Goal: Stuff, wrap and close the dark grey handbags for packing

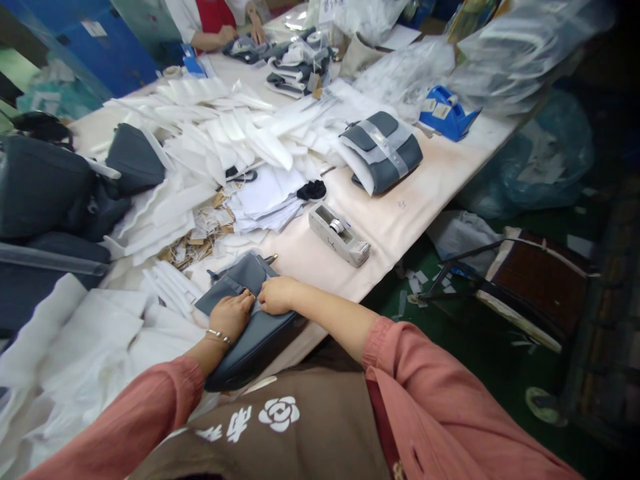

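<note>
A dark blue-grey bag [265,343] lies at the table's near edge, right in front of my body. Both hands meet over its front panel. My left hand [233,316] rests on the bag with fingers bent and pressed together at a seam or strap. Close beside it, my right hand [277,295] is closed, pinching at the same spot; the exact part between the fingertips is hidden. Just beyond the bag stands a grey tape dispenser [340,235]. Farther back lies another dark bag [400,163], folded, with a clear band and white padding around it.
White foam sheets [235,137] cover much of the table [367,210]. Nearby are white papers [270,200], a black bundle [312,191] and tags with strings [200,237]. Dark bags [43,187] pile up left; a blue tape dispenser [447,115] stands right. A co-worker's hands [243,30] handle items across.
</note>
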Demonstrator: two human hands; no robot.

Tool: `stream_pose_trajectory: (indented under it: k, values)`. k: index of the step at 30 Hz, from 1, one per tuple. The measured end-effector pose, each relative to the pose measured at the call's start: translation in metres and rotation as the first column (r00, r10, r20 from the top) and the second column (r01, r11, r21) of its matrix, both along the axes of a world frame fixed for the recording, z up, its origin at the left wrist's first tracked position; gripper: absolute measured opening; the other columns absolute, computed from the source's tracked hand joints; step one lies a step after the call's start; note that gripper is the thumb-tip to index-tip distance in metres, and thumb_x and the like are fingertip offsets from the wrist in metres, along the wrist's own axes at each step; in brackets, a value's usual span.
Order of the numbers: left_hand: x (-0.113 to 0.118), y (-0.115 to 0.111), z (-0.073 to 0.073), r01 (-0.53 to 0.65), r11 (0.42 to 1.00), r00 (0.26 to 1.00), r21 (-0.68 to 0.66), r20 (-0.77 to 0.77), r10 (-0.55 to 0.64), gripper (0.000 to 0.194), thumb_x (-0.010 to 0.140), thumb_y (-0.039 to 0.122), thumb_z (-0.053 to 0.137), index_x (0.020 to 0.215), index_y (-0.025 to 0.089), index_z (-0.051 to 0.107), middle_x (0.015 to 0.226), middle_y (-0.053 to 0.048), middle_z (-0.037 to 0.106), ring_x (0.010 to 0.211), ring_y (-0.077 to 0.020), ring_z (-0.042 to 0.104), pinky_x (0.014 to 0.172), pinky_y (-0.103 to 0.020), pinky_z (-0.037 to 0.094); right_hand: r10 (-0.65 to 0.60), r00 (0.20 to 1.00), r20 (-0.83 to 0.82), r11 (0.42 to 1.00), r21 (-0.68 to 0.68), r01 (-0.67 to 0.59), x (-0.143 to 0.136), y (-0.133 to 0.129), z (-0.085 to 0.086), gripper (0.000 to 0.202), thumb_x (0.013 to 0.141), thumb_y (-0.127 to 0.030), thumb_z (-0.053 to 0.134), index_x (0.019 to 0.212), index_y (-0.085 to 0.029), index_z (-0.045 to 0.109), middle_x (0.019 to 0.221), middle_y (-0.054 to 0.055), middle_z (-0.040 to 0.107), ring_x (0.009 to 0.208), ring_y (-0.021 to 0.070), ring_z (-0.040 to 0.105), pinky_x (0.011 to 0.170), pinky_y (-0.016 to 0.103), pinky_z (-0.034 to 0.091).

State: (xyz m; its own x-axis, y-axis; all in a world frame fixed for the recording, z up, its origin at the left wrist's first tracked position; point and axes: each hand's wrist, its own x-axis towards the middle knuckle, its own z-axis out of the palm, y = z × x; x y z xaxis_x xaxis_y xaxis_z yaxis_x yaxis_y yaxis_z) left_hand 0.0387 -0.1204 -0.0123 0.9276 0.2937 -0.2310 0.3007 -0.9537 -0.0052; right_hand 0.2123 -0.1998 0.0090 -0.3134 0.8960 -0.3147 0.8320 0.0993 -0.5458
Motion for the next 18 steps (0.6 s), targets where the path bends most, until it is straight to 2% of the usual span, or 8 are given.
stream_pose_trajectory:
  k: [2,4,8,11,13,15,17,18]
  values:
    - [0.003,-0.002,0.002,0.003,1.000,1.000,0.004,-0.022,-0.003,0.029,0.084,0.012,0.036,0.093,0.017,0.062,0.107,-0.012,0.064,0.083,-0.0214,0.064,0.073,-0.034,0.045,-0.135,0.989,-0.058,0.991,-0.016,0.135,0.002,0.000,0.002,0.030,0.082,-0.033,0.045,0.097,-0.020,0.067,0.104,0.011,0.064,0.093,0.0260,0.060,0.079,0.037,0.047]
    - [0.007,-0.006,0.005,-0.014,1.000,0.999,-0.002,-0.047,0.014,0.030,0.085,0.012,0.033,0.091,0.014,0.062,0.105,-0.015,0.063,0.081,-0.0225,0.064,0.074,-0.036,0.045,-0.291,0.952,-0.092,0.957,-0.009,0.291,0.003,0.001,0.004,0.028,0.084,-0.032,0.044,0.099,-0.021,0.066,0.105,0.009,0.063,0.096,0.0231,0.058,0.082,0.034,0.045]
    - [0.008,-0.012,0.017,-0.107,0.994,0.994,-0.027,-0.037,0.106,0.031,0.084,0.010,0.033,0.083,0.013,0.064,0.100,-0.016,0.064,0.075,-0.0224,0.064,0.071,-0.036,0.046,-0.542,0.840,-0.042,0.838,0.053,0.543,0.004,0.004,0.004,0.031,0.084,-0.033,0.047,0.109,-0.017,0.058,0.113,0.012,0.056,0.103,0.0222,0.054,0.087,0.034,0.042]
    - [-0.002,-0.013,0.027,-0.211,0.970,0.977,-0.118,-0.005,0.212,0.033,0.079,0.010,0.040,0.101,0.012,0.063,0.119,-0.016,0.058,0.095,-0.0231,0.062,0.082,-0.035,0.047,-0.665,0.743,-0.073,0.745,0.002,0.667,0.005,0.011,-0.003,0.041,0.078,-0.037,0.056,0.114,-0.017,0.053,0.110,0.012,0.057,0.101,0.0228,0.055,0.086,0.034,0.042]
    - [-0.014,-0.012,0.034,-0.295,0.917,0.951,-0.269,0.006,0.308,0.043,0.076,0.013,0.044,0.117,0.015,0.057,0.135,-0.011,0.048,0.112,-0.0224,0.054,0.095,-0.033,0.042,-0.684,0.723,-0.094,0.729,-0.051,0.683,0.006,0.016,-0.010,0.046,0.077,-0.039,0.058,0.116,-0.017,0.051,0.108,0.011,0.058,0.099,0.0224,0.056,0.085,0.034,0.042]
    - [-0.028,-0.010,0.041,-0.366,0.828,0.913,-0.426,0.011,0.409,0.046,0.077,0.018,0.045,0.122,0.019,0.054,0.140,-0.005,0.043,0.120,-0.0208,0.048,0.103,-0.032,0.036,-0.692,0.713,-0.111,0.722,-0.087,0.686,0.007,0.021,-0.015,0.047,0.077,-0.041,0.058,0.116,-0.017,0.050,0.106,0.010,0.059,0.098,0.0219,0.056,0.085,0.034,0.042]
    - [-0.041,-0.006,0.046,-0.454,0.736,0.840,-0.502,0.035,0.541,0.041,0.080,0.024,0.043,0.118,0.020,0.057,0.135,-0.004,0.049,0.119,-0.0198,0.048,0.104,-0.032,0.034,-0.690,0.712,-0.132,0.724,-0.106,0.682,0.007,0.027,-0.019,0.048,0.077,-0.044,0.057,0.117,-0.017,0.049,0.107,0.010,0.060,0.098,0.0219,0.057,0.084,0.033,0.042]
    - [-0.047,-0.003,0.047,-0.530,0.675,0.767,-0.513,0.050,0.640,0.038,0.081,0.028,0.042,0.115,0.020,0.058,0.130,-0.004,0.054,0.117,-0.0197,0.050,0.103,-0.032,0.035,-0.688,0.711,-0.143,0.725,-0.110,0.680,0.007,0.029,-0.019,0.048,0.077,-0.045,0.056,0.117,-0.017,0.050,0.108,0.010,0.060,0.099,0.0220,0.056,0.084,0.033,0.042]
